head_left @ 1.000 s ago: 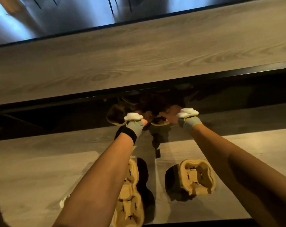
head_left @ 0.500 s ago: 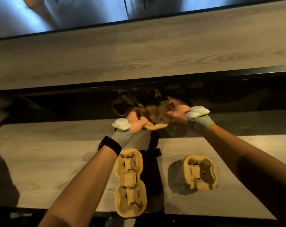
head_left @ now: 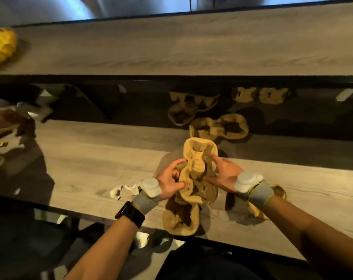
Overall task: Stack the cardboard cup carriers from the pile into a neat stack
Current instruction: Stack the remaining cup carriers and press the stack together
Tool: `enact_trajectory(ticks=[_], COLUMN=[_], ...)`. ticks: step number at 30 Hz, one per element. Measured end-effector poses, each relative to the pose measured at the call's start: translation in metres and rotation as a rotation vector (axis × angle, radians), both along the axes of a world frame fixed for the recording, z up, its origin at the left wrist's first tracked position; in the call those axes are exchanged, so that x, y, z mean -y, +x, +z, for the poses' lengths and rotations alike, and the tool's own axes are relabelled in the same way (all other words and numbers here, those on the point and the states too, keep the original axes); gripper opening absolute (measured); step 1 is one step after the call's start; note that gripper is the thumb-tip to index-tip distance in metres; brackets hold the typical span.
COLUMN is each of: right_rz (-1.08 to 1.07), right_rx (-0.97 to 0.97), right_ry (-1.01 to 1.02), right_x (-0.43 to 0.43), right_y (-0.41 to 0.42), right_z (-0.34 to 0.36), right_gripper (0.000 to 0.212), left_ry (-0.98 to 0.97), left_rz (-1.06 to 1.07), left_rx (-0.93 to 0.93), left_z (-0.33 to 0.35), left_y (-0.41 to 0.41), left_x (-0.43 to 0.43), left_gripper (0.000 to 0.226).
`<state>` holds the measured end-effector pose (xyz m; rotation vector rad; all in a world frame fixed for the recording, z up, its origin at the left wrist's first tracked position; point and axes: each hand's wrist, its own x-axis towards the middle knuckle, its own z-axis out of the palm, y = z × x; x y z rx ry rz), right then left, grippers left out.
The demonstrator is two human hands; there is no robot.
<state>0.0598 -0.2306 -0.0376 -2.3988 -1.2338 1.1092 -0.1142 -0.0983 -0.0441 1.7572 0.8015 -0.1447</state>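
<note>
A tan cardboard cup carrier (head_left: 198, 158) is held between both hands just above the wooden counter (head_left: 90, 168). My left hand (head_left: 170, 181) grips its left side and my right hand (head_left: 225, 174) grips its right side. Directly beneath it lies another long carrier (head_left: 180, 221) near the counter's front edge. A second carrier (head_left: 278, 194) sits on the counter mostly hidden behind my right wrist. The loose pile lies farther back under the shelf: one carrier (head_left: 220, 127) close, one (head_left: 183, 110) in shadow, and a pair (head_left: 260, 94) at the back.
A wooden upper shelf (head_left: 171, 43) overhangs the dark back of the counter. A yellow object (head_left: 0, 47) sits at the shelf's far left. Torn white paper scraps (head_left: 121, 190) lie left of my left wrist. Clutter (head_left: 14, 120) fills the counter's left end.
Both hands have pulled back from the shadowed pile toward me, bringing one carrier with them, and now hold it over the long carrier at the front edge.
</note>
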Motion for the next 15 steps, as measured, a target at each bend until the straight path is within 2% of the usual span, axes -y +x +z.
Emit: enact_trajectory(ticks=[7,15], right_rz=[0.005,0.020], right_rx=[-0.117,-0.036], right_ry=[0.066,-0.036], right_x=[0.004,0.003], right_y=[-0.050,-0.093], right_z=[0.000,-0.017], right_gripper=[0.084,0.097], left_ry=[-0.028,0.226], left_rz=[-0.041,-0.194], left_rx=[-0.028,-0.230], left_z=[-0.005,-0.006], left_y=[-0.048,-0.074], left_x=[-0.001,-0.006], left_gripper=[0.090,0.101])
